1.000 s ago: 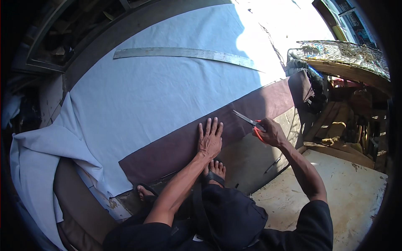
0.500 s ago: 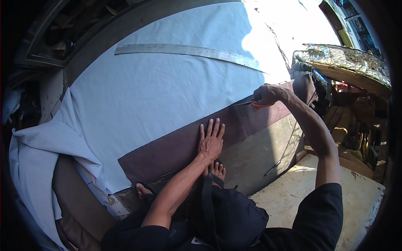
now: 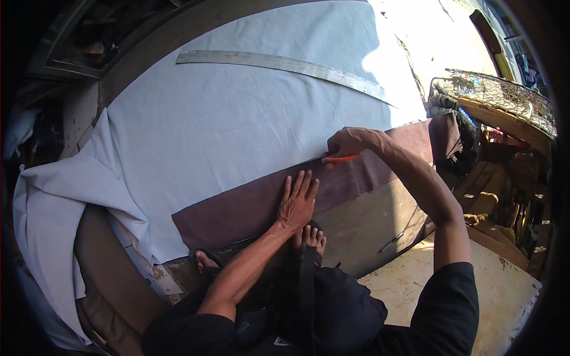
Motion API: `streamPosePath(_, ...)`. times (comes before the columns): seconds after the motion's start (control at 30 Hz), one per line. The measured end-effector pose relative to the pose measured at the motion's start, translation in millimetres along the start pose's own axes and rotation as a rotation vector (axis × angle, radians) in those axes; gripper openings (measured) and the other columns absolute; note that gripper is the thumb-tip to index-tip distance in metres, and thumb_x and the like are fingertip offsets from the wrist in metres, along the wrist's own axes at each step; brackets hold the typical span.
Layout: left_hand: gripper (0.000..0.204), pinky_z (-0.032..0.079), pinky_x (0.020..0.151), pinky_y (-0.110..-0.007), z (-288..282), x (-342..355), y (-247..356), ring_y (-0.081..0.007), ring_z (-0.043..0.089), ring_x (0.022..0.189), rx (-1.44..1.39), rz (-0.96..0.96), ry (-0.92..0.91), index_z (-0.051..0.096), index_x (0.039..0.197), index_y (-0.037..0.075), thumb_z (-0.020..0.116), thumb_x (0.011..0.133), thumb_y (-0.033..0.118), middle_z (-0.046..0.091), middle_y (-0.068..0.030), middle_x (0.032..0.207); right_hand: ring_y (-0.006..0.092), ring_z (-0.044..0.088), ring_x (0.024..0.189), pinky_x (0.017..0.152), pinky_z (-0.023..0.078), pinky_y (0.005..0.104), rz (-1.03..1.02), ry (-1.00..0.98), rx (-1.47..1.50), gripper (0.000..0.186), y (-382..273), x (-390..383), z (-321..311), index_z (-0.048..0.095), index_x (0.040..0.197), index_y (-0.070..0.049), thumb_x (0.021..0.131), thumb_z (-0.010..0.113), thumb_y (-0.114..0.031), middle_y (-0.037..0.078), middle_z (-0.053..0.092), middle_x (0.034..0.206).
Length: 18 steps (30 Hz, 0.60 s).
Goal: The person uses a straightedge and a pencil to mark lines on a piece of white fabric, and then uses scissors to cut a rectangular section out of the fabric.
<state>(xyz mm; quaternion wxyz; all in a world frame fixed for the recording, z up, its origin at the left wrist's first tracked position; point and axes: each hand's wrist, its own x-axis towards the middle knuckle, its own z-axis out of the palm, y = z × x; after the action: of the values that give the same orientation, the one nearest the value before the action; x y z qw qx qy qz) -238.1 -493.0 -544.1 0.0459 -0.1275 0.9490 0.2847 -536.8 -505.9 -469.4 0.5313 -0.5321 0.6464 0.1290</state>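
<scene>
A strip of dark brown, leather-like material (image 3: 231,221) lies along the near edge of a large pale grey-blue sheet (image 3: 196,136). My left hand (image 3: 297,204) rests flat on the brown strip, fingers spread and pointing away from me. To its upper right, my right hand (image 3: 350,142) is closed around scissors with orange handles (image 3: 341,158), at the seam where the brown strip meets the pale sheet. The blades are mostly hidden by the hand and the material. A long metal ruler (image 3: 279,64) lies across the far part of the pale sheet.
A pen (image 3: 392,241) lies on the floor right of my feet. A pale board (image 3: 451,285) is at the lower right. Wire mesh on a wooden frame (image 3: 504,95) stands at the right, above wood scraps. Bunched pale cloth (image 3: 53,196) hangs over a brown roll (image 3: 116,267) at left.
My right hand has moved left along the seam with the scissors, closer to my left hand. The left hand stays on the brown strip. The whole view has shifted slightly.
</scene>
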Motion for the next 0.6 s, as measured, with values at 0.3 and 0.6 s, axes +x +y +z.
streamPosePath(0.3,0.059,0.006,0.121,-0.062,-2.0,-27.4,-6.9,-0.0368,0.009,0.154,0.023,-0.084,-0.003,0.031,0.158,0.021,0.044,0.102,0.033,0.014,-0.0127,0.167,0.0229,0.07,0.08,0.071,0.053,0.0374,-0.103,0.009,-0.008,0.06,8.9,3.9,-0.6,0.074,0.098,-0.008,0.08,0.072,-0.066,0.01,0.074,0.086)
streamPosePath(0.6,0.058,0.004,0.122,-0.062,-2.3,-29.7,-10.2,-0.0354,0.005,0.155,0.028,-0.102,-0.064,0.027,0.16,0.023,0.038,0.104,0.035,0.01,-0.0104,0.169,0.0248,0.071,0.081,0.072,0.054,0.0384,-0.15,0.047,-0.078,0.057,5.7,7.8,1.5,0.073,0.1,-0.009,0.081,0.074,-0.063,0.01,0.074,0.089)
